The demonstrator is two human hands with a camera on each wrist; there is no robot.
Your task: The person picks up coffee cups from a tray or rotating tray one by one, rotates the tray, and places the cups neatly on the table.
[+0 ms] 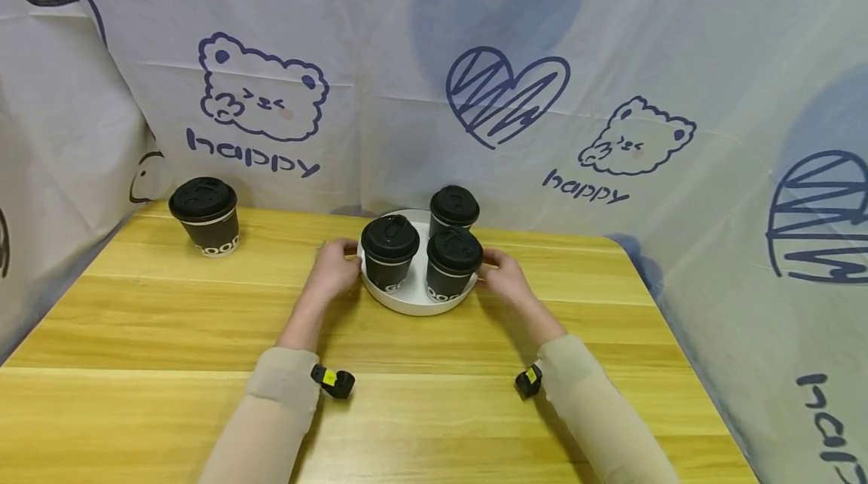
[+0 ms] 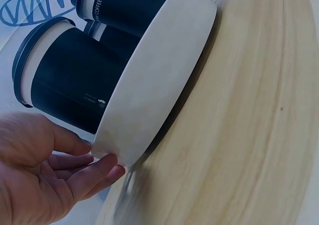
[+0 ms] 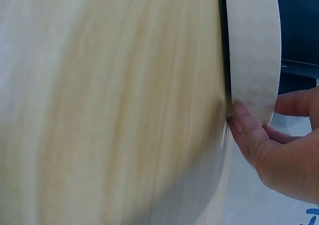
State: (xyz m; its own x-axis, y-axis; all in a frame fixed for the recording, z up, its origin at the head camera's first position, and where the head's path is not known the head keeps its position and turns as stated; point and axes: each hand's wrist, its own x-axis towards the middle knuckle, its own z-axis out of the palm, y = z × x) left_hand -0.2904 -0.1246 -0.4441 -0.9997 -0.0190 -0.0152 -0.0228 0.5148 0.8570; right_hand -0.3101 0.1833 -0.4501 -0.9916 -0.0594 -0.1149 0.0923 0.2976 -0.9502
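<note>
A round white tray [image 1: 414, 307] carries three black paper coffee cups with black lids: a left cup [image 1: 389, 252], a front right cup [image 1: 453, 264] and a back cup [image 1: 454, 209]. My left hand [image 1: 335, 270] grips the tray's left side, thumb at the rim and fingers curled under the wall, as the left wrist view shows. On the opposite side my right hand [image 1: 505, 278] pinches the tray the same way, with fingertips [image 3: 244, 113] low on its outer wall. A dark shadow lies along the tray's lower edge in both wrist views.
Another lidded black cup [image 1: 206, 219] stands at the back left of the wooden table [image 1: 420, 408]. Behind the table hangs a white cloth [image 1: 386, 137] with bear and heart drawings, close to the tray's far side. Each sleeve bears a small black camera [image 1: 334, 381].
</note>
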